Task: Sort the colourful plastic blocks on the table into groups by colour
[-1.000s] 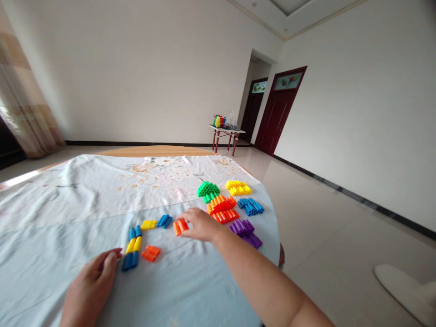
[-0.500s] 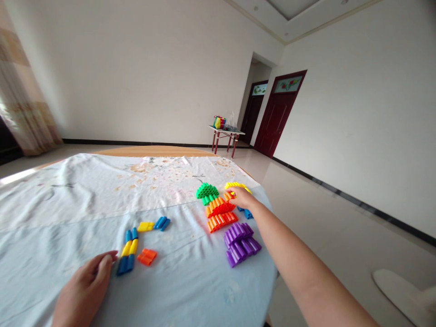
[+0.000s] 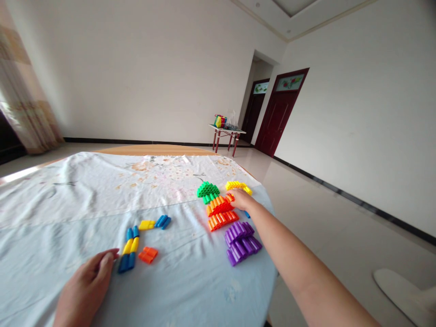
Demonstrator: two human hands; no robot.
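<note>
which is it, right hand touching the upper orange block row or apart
Touching. In the head view the fingers of the right hand lie on the right end of the upper orange block row, no gap showing.

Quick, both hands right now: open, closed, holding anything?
Left hand: open, on the cloth beside the blue-yellow blocks, empty.
Right hand: at the orange pile; hold cannot be told.

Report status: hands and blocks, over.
Left hand flat on cloth, fingertips beside blue-and-yellow block row. Right hand at orange block pile, grip unclear. Purple pile nearby, untouched.
</note>
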